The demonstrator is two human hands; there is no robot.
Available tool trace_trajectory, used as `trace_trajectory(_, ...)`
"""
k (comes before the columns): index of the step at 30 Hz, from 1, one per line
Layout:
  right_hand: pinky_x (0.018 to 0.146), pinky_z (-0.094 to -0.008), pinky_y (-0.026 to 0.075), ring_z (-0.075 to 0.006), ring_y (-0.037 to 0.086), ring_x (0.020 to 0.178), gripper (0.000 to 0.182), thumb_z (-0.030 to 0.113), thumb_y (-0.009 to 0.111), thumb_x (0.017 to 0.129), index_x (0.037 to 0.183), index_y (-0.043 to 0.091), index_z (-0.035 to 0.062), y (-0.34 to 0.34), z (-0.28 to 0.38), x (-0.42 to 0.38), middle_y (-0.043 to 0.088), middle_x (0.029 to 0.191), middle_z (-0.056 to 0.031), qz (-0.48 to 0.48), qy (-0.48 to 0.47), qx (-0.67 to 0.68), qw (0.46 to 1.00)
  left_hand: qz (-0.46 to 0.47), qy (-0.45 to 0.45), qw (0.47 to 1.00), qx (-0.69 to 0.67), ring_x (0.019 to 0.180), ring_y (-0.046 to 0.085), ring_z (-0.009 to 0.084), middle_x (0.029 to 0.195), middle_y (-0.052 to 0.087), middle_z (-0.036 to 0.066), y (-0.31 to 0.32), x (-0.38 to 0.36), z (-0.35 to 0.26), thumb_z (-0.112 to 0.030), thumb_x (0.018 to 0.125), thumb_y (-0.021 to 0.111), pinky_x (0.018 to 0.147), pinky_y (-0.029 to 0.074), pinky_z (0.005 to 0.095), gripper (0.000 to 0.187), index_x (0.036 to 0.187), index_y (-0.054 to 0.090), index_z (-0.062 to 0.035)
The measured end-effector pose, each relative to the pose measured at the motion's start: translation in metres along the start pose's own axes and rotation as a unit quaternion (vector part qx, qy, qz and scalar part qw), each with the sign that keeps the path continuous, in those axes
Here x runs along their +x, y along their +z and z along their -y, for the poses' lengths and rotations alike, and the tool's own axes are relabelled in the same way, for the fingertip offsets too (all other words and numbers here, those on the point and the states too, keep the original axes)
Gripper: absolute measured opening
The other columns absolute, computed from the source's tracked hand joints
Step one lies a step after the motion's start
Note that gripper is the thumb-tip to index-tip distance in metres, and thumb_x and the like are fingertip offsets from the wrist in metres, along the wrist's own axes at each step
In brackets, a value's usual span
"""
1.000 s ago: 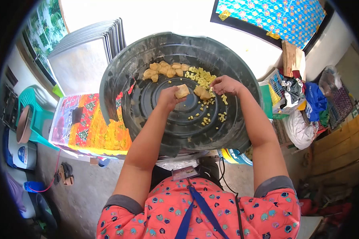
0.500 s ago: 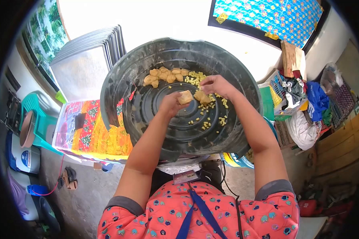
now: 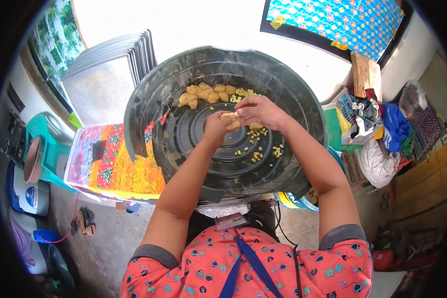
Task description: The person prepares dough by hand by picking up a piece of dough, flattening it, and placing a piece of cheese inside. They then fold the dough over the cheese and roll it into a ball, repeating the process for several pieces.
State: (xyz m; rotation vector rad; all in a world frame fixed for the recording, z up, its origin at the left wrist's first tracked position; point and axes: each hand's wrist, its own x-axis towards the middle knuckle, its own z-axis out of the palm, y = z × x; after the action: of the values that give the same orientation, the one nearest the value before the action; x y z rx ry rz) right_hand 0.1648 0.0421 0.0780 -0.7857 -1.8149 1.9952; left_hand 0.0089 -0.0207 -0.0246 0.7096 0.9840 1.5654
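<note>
My left hand point(image 3: 215, 128) is closed around a flattened tan piece of dough point(image 3: 232, 124) above a large dark round tub point(image 3: 184, 171). My right hand point(image 3: 261, 112) is beside it, fingertips pinched together at the dough's upper edge; what they hold is hidden. Beneath the right hand lies another dough lump point(image 3: 255, 126), partly covered. Small pale-yellow cubes point(image 3: 256, 155) are scattered over the right side of the tub's floor, with a further heap of yellow cubes point(image 3: 244, 93) behind the hand. Several rounded dough lumps point(image 3: 203, 93) sit together toward the far left.
The tub rests on a table with a bright patterned cover point(image 3: 116, 166). A stack of metal trays point(image 3: 104, 84) leans at the back left. Bags and crates point(image 3: 377, 134) crowd the right side. On the left stands a green plastic chair point(image 3: 52, 159). A blue-rimmed bucket point(image 3: 303, 200) is below the tub's right edge.
My right hand has moved left from over the yellow cubes to the dough in my left hand. The left hand has turned slightly, its dough now partly hidden by the fingers.
</note>
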Motion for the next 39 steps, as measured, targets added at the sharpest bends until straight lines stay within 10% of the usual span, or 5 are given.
trace_trajectory(11,0.070,-0.0291,0.054,-0.0163,0.062,0.082,0.018,0.003,0.063,0.081,0.098,0.056,0.0007,0.009,-0.005,0.007,0.059,0.091,-0.0067,-0.048,-0.023,0.023,0.998,0.028,0.020,0.999,-0.029,0.084,0.064,0.0231,0.098,0.060,0.016,0.007,-0.004,-0.004,0.004,0.080,0.049,0.071,0.058,0.0327,0.021,0.100,0.052,0.0065)
trace_trajectory(20,0.068,-0.0277,0.050,-0.0118,0.059,0.077,0.016,-0.001,0.064,0.077,0.093,0.063,0.0009,0.003,-0.014,0.010,0.063,0.082,-0.0031,0.001,-0.146,-0.260,0.954,0.116,-0.038,0.979,-0.165,0.097,0.060,0.0294,0.108,0.056,0.016,0.001,-0.009,-0.013,0.005,0.070,0.043,0.093,0.047,0.0436,0.042,0.112,0.048,0.0071)
trace_trajectory(29,0.072,-0.0339,0.048,-0.0260,0.061,0.079,0.023,0.002,0.067,0.072,0.094,0.065,0.0067,0.007,-0.018,0.010,0.062,0.084,-0.0112,-0.042,-0.246,-0.501,0.829,0.175,-0.048,0.970,-0.161,0.102,0.058,0.0254,0.111,0.056,0.014,-0.003,-0.005,-0.012,0.000,0.070,0.045,0.094,0.045,0.0426,0.046,0.116,0.048,0.0061)
trace_trajectory(39,0.075,-0.0357,0.047,-0.0301,0.060,0.085,0.026,0.009,0.070,0.072,0.095,0.061,0.0017,0.012,-0.024,0.011,0.059,0.083,-0.0120,-0.168,-0.234,-0.464,0.838,0.167,-0.068,0.963,-0.199,0.103,0.056,0.0254,0.116,0.055,0.014,0.005,-0.015,-0.024,-0.016,0.087,0.042,0.093,0.045,0.0465,0.037,0.118,0.050,0.0030)
